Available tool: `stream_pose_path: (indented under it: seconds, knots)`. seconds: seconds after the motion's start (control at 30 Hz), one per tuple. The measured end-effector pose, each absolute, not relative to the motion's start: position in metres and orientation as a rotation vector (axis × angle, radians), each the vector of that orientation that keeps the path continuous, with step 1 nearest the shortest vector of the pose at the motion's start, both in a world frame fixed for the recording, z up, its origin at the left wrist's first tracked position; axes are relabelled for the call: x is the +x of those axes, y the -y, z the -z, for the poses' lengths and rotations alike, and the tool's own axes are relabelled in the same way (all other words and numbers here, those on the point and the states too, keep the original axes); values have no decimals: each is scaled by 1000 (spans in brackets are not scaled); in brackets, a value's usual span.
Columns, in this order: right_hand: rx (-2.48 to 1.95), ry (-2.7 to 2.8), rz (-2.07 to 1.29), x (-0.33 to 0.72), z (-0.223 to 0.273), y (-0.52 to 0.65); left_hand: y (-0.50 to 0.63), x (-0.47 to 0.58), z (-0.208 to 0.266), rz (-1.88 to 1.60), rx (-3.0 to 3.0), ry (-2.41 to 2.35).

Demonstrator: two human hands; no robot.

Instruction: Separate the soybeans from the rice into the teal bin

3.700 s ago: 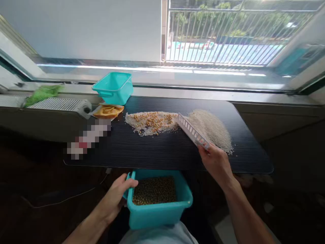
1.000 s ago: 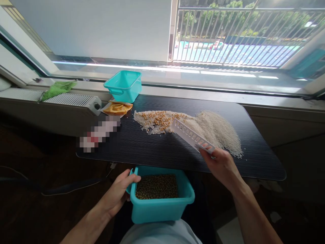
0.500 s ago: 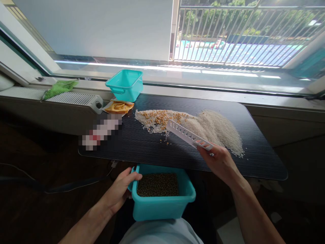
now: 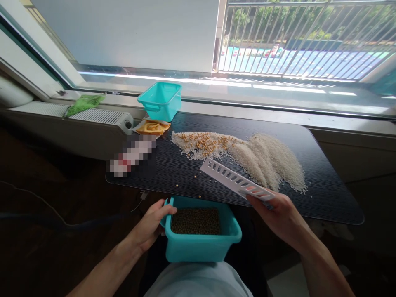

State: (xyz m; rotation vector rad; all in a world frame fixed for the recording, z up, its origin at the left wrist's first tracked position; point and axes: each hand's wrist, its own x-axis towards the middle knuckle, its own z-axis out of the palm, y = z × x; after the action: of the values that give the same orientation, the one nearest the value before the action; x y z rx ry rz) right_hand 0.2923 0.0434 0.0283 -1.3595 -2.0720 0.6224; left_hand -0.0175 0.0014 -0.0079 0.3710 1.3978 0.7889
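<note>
My left hand [image 4: 156,225] is closed on the left rim and handle of a turquoise plastic bin [image 4: 202,249], which sits against my body below the table's front edge. Dark greenish-brown round grains [image 4: 196,221] cover the bin's bottom. In my right hand [image 4: 275,210] is the end of a flat white slotted plastic strip [image 4: 236,179], slanting over the table. Beyond the strip lies a long heap of white rice [image 4: 262,159], with yellow peas [image 4: 207,141] scattered over its left part. A few loose peas lie between the heap and the bin.
A second turquoise bin [image 4: 162,103] stands at the table's back left. In front of it lies an orange-yellow cloth [image 4: 153,127] beside a pixelated item [image 4: 131,156]. A green cloth [image 4: 85,104] rests on the radiator [image 4: 102,117]. The dark table [image 4: 328,187] borders the window sill.
My right hand has drawn the strip from the heap toward the table's front edge. Several peas now lie nearer the bin. The camera view has shifted slightly.
</note>
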Motion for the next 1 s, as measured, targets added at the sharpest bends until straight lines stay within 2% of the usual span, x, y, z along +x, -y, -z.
stream_pose_path:
  seconds: [0.33, 0.53, 0.6, 0.83, 1.0]
  knots:
    - [-1071, 2209, -884, 218, -21, -60, 1, -53, 5, -898, 323, -1441]
    - [-904, 2395, -928, 188, -27, -50, 6, -81, -7, -908, 383, -1495]
    - [-918, 2381, -839, 190, -25, -45, 9, -83, -8, -912, 386, -1488]
    - [-1229, 2275, -199, 219, -2, -39, 9, -61, 0, -915, 325, -1472]
    - [-1499, 2173, 50, 251, 4, -41, 7, -43, 7, -876, 322, -1422]
